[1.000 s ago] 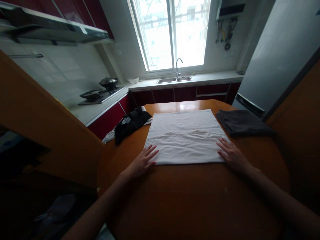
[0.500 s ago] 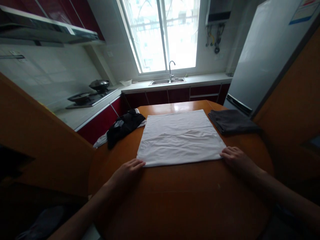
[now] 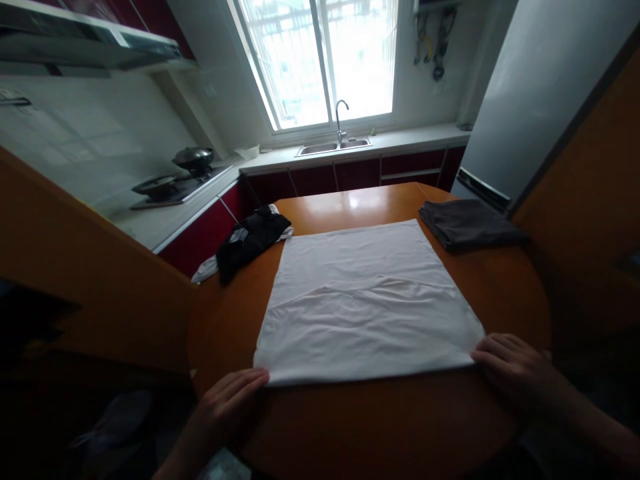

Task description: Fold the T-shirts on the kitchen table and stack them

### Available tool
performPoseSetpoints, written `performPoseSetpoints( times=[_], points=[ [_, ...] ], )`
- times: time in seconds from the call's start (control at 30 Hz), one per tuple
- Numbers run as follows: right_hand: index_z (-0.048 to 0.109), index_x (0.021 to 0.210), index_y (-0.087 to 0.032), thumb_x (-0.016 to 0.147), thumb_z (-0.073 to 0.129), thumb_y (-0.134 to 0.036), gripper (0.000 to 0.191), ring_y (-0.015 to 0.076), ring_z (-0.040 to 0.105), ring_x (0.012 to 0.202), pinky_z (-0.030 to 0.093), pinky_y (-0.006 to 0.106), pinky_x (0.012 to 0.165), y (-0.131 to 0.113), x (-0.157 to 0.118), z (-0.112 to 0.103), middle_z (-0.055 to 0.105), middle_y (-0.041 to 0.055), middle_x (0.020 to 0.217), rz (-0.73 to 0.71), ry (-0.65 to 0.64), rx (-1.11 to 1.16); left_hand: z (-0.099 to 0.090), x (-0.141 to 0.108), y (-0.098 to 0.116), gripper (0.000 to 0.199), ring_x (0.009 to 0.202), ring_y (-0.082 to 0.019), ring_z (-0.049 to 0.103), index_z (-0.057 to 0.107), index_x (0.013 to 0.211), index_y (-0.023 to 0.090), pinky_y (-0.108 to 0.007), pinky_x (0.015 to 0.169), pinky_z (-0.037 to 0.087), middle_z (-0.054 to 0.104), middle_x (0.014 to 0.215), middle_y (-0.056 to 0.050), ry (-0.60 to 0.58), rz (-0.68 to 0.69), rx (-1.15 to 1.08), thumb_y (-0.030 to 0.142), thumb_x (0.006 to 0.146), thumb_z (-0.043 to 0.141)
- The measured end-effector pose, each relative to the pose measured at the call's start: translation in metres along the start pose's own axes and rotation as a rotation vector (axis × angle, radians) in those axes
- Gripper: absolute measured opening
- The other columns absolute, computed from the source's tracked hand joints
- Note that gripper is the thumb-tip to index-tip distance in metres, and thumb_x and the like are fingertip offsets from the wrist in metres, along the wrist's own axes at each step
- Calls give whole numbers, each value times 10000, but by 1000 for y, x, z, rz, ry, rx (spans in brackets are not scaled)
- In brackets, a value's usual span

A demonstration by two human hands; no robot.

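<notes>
A white cloth garment (image 3: 360, 327), which looks like a folded shirt, lies flat on the wooden table in front of me. Its near part is doubled over, with a wavy, creased edge across the middle. My left hand (image 3: 225, 397) pinches the near left corner, fingers closed on the fabric. At the near right corner, my right hand (image 3: 515, 363) grips the cloth in the same way. Both thumbs are mostly hidden. The near edge runs fairly straight between the two hands.
A crumpled black and white garment (image 3: 253, 241) lies at the table's left. A folded dark grey cloth (image 3: 470, 224) sits at the right on the wooden table (image 3: 360, 200). Beyond are a sink (image 3: 320, 148), a stove with pans (image 3: 194, 160) and a fridge (image 3: 535, 100).
Both hands have drawn the white garment toward me, so its near edge is closer to the table's front. The view has tilted down a little.
</notes>
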State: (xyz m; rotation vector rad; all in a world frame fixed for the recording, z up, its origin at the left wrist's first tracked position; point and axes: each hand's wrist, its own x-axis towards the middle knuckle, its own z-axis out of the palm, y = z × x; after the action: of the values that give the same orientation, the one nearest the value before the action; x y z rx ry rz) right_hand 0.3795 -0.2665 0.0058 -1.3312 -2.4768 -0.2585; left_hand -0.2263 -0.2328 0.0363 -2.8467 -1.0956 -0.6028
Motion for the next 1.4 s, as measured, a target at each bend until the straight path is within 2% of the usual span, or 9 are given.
performPoseSetpoints(
  times=[0.1,0.2,0.37,0.57,0.7,0.87,1.07,1.23,1.4],
  points=[
    [703,1018,-276,905,568,-198,193,226,641,931,474,373,852,-12,-17,-11,711,49,982,-4,-48,78,-9,-16,18,379,1061,-192,711,643,1291,296,-305,888,601,743,1177,-37,-4,-2,29,152,959,533],
    [688,1107,-259,924,599,-308,209,253,633,1015,474,408,910,-19,0,-20,702,63,1077,95,-13,98,-14,-1,25,359,1156,-210,672,643,1298,261,-323,962,568,709,1255,-56,1,-39,61,195,949,589],
    [631,1271,-171,999,455,-319,357,271,579,1205,464,425,1024,-43,87,-4,641,131,1298,217,31,160,13,85,31,366,1269,-238,604,635,1325,204,-401,1067,508,658,1345,-89,33,-173,46,291,1019,454],
    [427,1503,-109,1007,397,-348,552,304,285,1492,250,552,1190,-60,163,49,357,149,1602,256,-165,134,76,170,28,502,1462,-275,374,451,1497,154,-527,1185,321,435,1558,-121,-238,-218,72,373,1051,374],
    [323,1565,-139,1010,378,-429,629,290,203,1525,174,569,1210,-52,165,73,249,131,1645,322,-228,134,103,167,14,624,1522,-307,217,279,1582,167,-589,1197,238,248,1640,-114,-300,-262,125,461,1040,376],
    [317,1571,-163,1013,364,-451,630,271,188,1530,161,549,1216,-48,162,77,227,116,1652,323,-220,126,106,161,7,642,1535,-286,175,229,1598,194,-567,1213,203,218,1653,-88,-300,-267,121,479,1039,364],
    [325,1561,-122,1017,377,-388,608,280,150,1538,125,573,1217,-76,149,56,230,141,1646,318,-99,63,87,160,36,625,1540,-286,152,260,1589,173,-550,1216,210,217,1656,-107,-252,-245,115,468,1047,354],
    [291,1575,-124,1008,403,-423,651,275,190,1530,190,535,1214,-104,124,55,246,132,1643,199,-119,87,92,146,63,707,1538,-312,152,252,1592,168,-557,1211,217,208,1657,-132,-279,-196,102,565,1020,371],
    [274,1581,-140,1017,381,-431,644,267,204,1527,235,534,1202,-91,110,57,274,127,1637,226,-89,74,88,132,61,699,1536,-294,170,253,1592,162,-532,1217,220,240,1650,-127,-281,-220,111,552,1024,370]
  ],
)
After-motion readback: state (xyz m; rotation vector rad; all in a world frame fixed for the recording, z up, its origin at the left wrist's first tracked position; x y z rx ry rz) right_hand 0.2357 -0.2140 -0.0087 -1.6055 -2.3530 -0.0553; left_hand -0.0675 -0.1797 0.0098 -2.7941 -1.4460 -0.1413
